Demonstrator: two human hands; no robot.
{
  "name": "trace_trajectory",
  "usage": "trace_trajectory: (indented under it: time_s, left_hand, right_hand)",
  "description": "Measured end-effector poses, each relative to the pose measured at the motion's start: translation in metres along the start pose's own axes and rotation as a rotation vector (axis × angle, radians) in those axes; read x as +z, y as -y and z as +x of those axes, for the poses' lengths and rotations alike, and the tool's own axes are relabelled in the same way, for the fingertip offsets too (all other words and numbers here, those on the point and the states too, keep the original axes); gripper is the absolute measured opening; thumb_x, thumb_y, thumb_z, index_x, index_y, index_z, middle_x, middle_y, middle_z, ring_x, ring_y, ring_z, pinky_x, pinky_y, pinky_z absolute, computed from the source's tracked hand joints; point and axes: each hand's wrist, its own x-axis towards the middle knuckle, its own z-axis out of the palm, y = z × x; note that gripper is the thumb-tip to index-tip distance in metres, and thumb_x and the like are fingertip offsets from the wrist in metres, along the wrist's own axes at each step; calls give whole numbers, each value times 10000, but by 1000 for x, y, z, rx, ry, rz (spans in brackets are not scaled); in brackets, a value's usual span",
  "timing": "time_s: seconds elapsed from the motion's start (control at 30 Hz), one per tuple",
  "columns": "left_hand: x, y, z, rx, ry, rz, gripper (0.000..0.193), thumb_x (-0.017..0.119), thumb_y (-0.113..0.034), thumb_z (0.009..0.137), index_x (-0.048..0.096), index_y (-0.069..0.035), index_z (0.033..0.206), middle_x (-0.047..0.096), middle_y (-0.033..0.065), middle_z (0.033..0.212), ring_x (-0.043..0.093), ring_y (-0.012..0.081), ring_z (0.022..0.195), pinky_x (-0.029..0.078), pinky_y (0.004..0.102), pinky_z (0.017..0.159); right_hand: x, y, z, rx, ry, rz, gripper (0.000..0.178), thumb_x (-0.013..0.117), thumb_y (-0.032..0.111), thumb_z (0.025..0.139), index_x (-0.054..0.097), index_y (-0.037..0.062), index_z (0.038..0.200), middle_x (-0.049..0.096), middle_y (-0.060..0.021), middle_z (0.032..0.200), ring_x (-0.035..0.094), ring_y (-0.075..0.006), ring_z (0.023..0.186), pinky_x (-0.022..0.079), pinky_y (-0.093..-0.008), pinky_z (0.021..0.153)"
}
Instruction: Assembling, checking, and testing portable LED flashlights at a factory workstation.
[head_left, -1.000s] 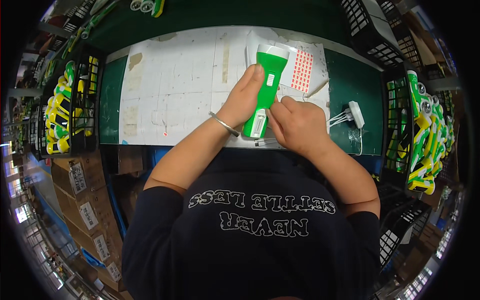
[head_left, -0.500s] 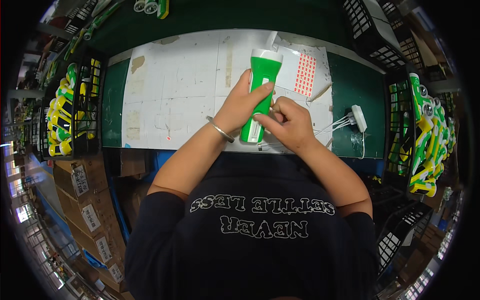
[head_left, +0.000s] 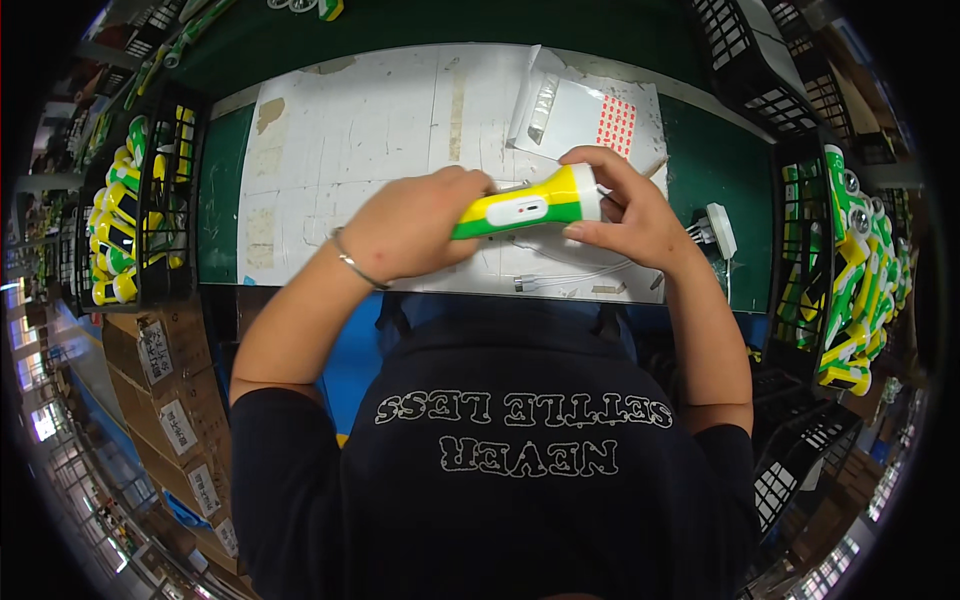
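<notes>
A yellow and green flashlight with a white head lies level above the white work surface. A white oval panel on its side faces up. My left hand, with a silver bangle at the wrist, is wrapped round the tail end, which it hides. Around the white head, my right hand is curled, thumb below and fingers above; its inner fingertips are partly hidden. Below the flashlight lies a white cable with a metal plug. Behind my right hand is a sheet of red stickers.
Black crates of flashlights flank the table, a left crate and a right crate. A white multi-plug charger sits at the right on the green tabletop. A clear plastic bag lies at the back. Cardboard boxes stand lower left.
The flashlight has turned from upright to lying sideways, its head now toward the right, and shows its yellow side. My left hand moved left to its tail; my right hand moved to its head.
</notes>
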Motion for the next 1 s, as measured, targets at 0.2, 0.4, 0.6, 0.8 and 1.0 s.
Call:
trace_trajectory:
  time_s: [0.2,0.4,0.6,0.8,1.0]
  left_hand:
    - [-18,19,-22,-41,105,-31,352,644,-165,720,531,-35,1027,597,149,904,599,317,798,480,359,735]
    - [12,14,0,-150,-26,-531,567,669,-271,733,441,3,1174,602,213,984,603,326,888,469,361,773]
    - [44,32,4,-301,-162,-861,658,648,-168,775,304,-16,1315,531,115,1008,561,156,799,497,273,643]
    - [51,18,16,-269,-281,-646,663,670,-217,758,340,10,1287,531,186,1132,552,248,1004,429,315,872]
    - [60,1,33,-120,-311,-562,631,668,-210,759,366,8,1268,562,174,1079,567,249,985,439,313,857]
  right_hand:
    - [7,-19,7,-41,16,299,625,793,124,650,491,137,1196,507,-4,974,420,-46,713,346,-169,608]
    - [32,-26,28,15,-179,30,527,751,149,689,513,100,1156,581,-30,874,534,-98,691,426,-231,596]
    - [55,-41,39,-1,-268,-762,234,619,299,791,597,104,919,583,-84,873,605,-287,760,491,-373,647]
    - [38,-36,27,64,-256,-36,186,611,207,849,600,60,962,646,-83,748,626,-136,689,472,-251,629]
    - [21,-20,14,102,-155,341,151,586,135,880,581,-12,910,643,-56,809,582,-71,755,440,-197,735]
